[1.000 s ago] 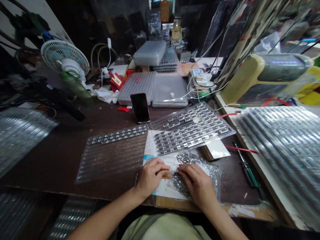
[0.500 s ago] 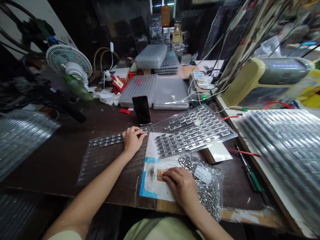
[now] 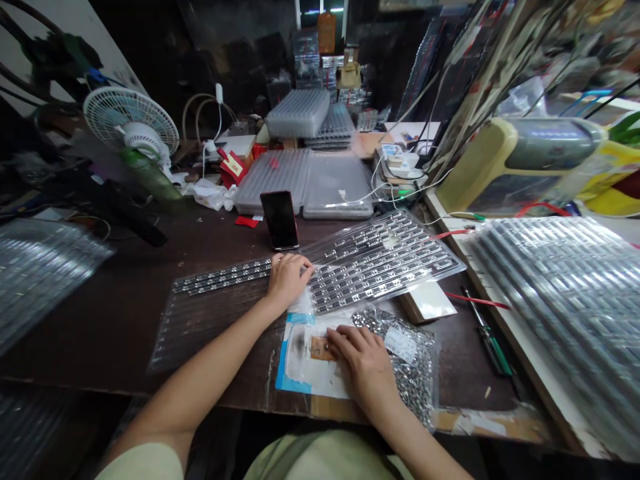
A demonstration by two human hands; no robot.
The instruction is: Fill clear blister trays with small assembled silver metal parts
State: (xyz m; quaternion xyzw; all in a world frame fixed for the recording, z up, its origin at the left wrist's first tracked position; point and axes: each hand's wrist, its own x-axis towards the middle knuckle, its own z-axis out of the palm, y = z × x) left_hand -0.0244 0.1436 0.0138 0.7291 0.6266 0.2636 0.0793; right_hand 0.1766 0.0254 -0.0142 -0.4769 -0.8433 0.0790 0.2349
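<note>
My left hand (image 3: 289,280) is over the meeting edges of two clear ribbed trays, its fingers bent together; what they grip is hidden. The left tray (image 3: 215,327) has a few rows of small silver-and-black parts, like connectors, along its far side. The right tray (image 3: 383,260) carries many rows of them. My right hand (image 3: 367,367) rests on a white sheet with blue edges (image 3: 293,383), fingertips pinched at a small brown patch (image 3: 321,348); any tiny part between them cannot be made out. Beside it lies a clear bag of loose metal parts (image 3: 415,380).
A phone (image 3: 280,220) stands upright behind the trays. A small white-topped box (image 3: 433,300) touches the right tray. A green-handled screwdriver (image 3: 493,343) lies to the right, near stacked trays (image 3: 560,287). A fan (image 3: 133,123) stands at the back left.
My left hand went from the sheet to the left tray's far row, then right to the trays' meeting edges. My right hand shifted left from the bag to the brown patch.
</note>
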